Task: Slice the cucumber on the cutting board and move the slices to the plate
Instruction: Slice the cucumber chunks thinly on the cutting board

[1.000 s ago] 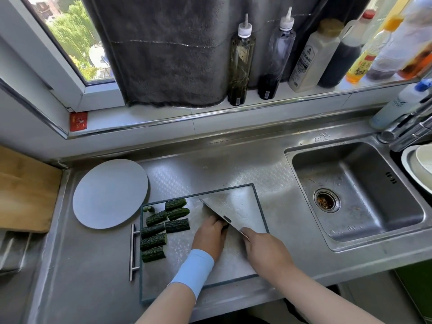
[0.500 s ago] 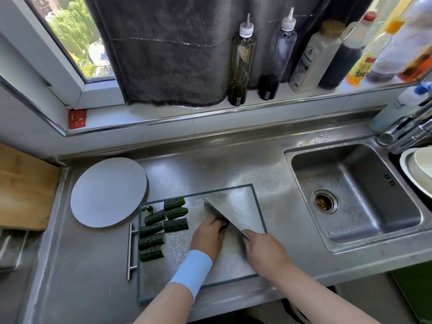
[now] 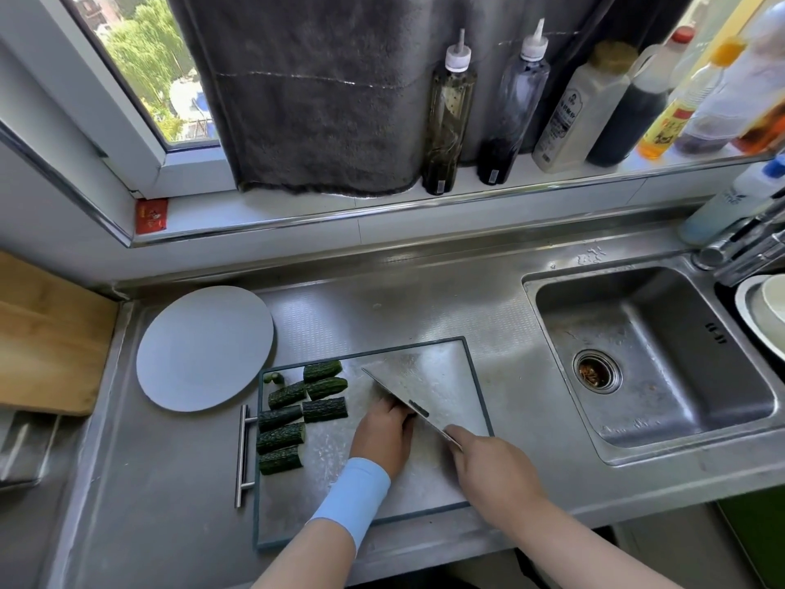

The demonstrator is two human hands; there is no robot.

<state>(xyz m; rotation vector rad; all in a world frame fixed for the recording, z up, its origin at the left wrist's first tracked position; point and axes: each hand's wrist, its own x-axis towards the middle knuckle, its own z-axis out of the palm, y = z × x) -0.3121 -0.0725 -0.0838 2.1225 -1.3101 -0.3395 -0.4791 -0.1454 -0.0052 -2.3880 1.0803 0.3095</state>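
Observation:
Several dark green cucumber pieces point(image 3: 297, 414) lie in two rows on the left part of the steel cutting board point(image 3: 382, 486), with a small end bit point(image 3: 274, 378) at its far left corner. My right hand point(image 3: 492, 469) grips the handle of a wide cleaver point(image 3: 424, 380), whose blade slants over the board's far right part. My left hand point(image 3: 380, 431), with a blue wristband, rests on the board with curled fingers against the blade's left side, holding down a dark cucumber piece that is mostly hidden. The round grey plate point(image 3: 204, 346) lies bare, left of the board.
A steel sink point(image 3: 637, 354) lies to the right. Bottles point(image 3: 450, 112) line the window sill behind. A wooden board point(image 3: 46, 333) sits at the far left. A metal bar handle point(image 3: 242, 452) lies along the cutting board's left edge. Bowls point(image 3: 764, 308) stand at the right edge.
Both hands and the cleaver stay almost in place by the middle of the board. The cut pieces and the plate have not moved.

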